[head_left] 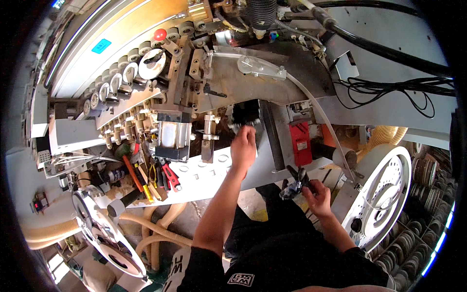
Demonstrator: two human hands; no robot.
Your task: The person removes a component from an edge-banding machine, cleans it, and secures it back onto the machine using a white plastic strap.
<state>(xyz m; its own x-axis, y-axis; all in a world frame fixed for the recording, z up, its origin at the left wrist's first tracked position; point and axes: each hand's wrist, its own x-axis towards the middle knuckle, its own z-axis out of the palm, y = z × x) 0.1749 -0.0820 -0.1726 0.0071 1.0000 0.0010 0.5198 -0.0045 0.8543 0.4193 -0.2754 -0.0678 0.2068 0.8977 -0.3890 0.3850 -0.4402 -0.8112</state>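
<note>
My left hand [243, 146] reaches up to the metal bed of a machine, its fingers closed. Just beyond its fingertips is a black, rough-edged thing [244, 113] at a dark gap; whether the fingers hold it I cannot make out. Lower right, my right hand [318, 198] grips a dark, uneven thing with shiny greyish parts [293, 184], whose kind is unclear. A red box-shaped part [301, 143] sits on the machine just above that hand. Between the two hands runs a dark bar [272, 136].
Pliers and other hand tools [151, 177] lie on the left ledge. Rollers [131, 73] line the upper left. A curved clear guard [318, 104] arches toward a white perforated wheel [382, 194] at right. Another wheel [104, 233] and beige hoses [155, 231] are lower left. Black cables [389, 86] hang upper right.
</note>
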